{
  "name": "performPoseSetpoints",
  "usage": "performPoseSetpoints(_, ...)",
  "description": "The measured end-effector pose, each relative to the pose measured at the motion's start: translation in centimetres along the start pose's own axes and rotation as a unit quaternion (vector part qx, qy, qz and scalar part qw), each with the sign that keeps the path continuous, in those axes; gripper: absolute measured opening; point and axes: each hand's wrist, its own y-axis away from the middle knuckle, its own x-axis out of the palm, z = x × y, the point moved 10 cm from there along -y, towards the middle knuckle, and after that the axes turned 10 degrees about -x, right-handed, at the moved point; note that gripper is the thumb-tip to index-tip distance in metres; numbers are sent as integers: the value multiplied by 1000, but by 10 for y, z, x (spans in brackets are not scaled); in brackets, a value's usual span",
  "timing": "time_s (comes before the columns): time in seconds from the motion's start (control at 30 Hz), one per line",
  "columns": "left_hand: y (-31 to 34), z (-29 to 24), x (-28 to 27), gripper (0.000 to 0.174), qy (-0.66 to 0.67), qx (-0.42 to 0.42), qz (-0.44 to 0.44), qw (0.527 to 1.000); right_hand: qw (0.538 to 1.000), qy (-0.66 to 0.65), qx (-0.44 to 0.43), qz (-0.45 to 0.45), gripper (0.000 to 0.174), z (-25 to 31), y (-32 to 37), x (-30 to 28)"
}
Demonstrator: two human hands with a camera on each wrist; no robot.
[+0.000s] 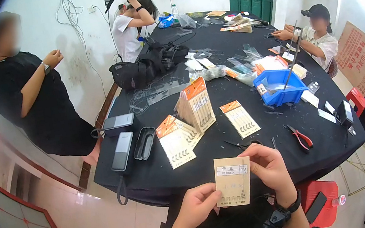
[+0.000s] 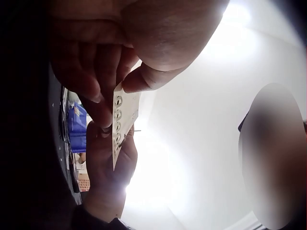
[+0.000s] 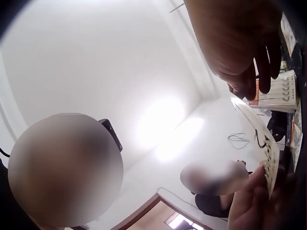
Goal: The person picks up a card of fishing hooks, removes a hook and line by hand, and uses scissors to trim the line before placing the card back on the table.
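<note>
Both hands hold a small tan printed card (image 1: pixel 227 176) upright in front of the body. My left hand (image 1: pixel 196 209) pinches its left edge, thumb on the printed face and fingers behind. On the upper right edge, my right hand (image 1: pixel 272 171) grips the card with thumb and fingers. A single dark fish hook (image 3: pixel 259 139) lies along the card's right side. Near the bottom runs a row of small round cut-outs (image 2: pixel 119 115). Beyond the hands, an orange-topped hook card (image 1: pixel 240 119) lies flat on the table.
Stacked hook cards (image 1: pixel 197 106) stand on the black-covered table (image 1: pixel 280 121), beside fanned ones (image 1: pixel 177 139). Red-handled pliers (image 1: pixel 301 137) and a blue bin (image 1: pixel 279 88) lie to the right. Power banks (image 1: pixel 122 150) and a grey case (image 1: pixel 144 143) sit left. Other people are around the table.
</note>
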Motion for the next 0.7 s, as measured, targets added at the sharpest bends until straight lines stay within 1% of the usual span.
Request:
performPoseSetpoints(0.13, 10, -4, 7, 25, 20, 8, -2, 1000, 999, 19, -26, 31, 15, 10, 7, 0)
performPoseSetpoints(0.23, 19, -5, 14, 24, 2, 15, 6, 1000, 1000, 5, -15, 11, 13, 25, 11, 6)
performPoseSetpoints(0.33, 30, -6, 23, 23, -5, 14, 12, 1000, 999, 16, -17, 32, 11, 32, 19, 9)
performPoseSetpoints(0.43, 42, -1, 31, 23, -27, 13, 23, 999, 997, -5, -42, 59, 10, 42, 31, 16)
performPoseSetpoints(0.53, 53, 1, 37, 25, -34, 30, 28, 999, 992, 19, -85, 91, 9, 54, 39, 23)
performPoseSetpoints(0.63, 65, 5, 39, 28, -43, 33, 57, 997, 988, 37, -115, 93, 7, 69, 44, 33)
performPoseSetpoints(0.7, 74, -7, 49, 30, -32, 67, 73, 995, 980, 74, -143, 119, 6, 87, 46, 43)
